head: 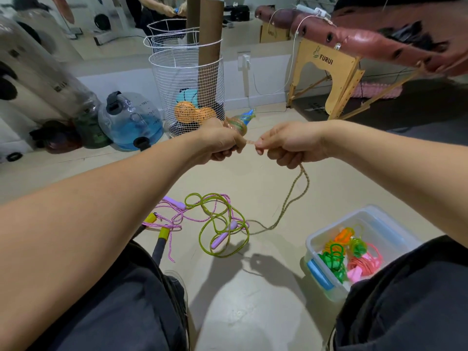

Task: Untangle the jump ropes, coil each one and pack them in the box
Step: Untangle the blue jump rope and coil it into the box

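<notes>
Head cam looks down at both hands held up together over the floor. Left hand (219, 145) has its fingers curled tight around a coiled bundle (236, 125) of orange-ish rope, with a blue bit poking out past the knuckles. Right hand (286, 145) is just beside it, thumb and fingers pinching a short stretch of the braided rope (291, 198) that runs between the two grips. From under the right grip the rest of that rope hangs in a doubled strand down to the floor (253, 300).

Below and to the left of the grips, on the floor, sits the tangle: a green rope (215, 224) looped all over, a pink rope (174, 219) woven through it, purple handles (220, 239) and a pair with yellow-and-dark handles (162, 236). The hanging strand's tail ends up touching that pile.

Below and right of the right grip is the clear plastic box (321, 252) with a blue latch, already holding coiled ropes in green, orange and pink.

Beyond the grips stands a white wire basket (187, 72) with balls inside, and a blue water jug (131, 122) left of it.
</notes>
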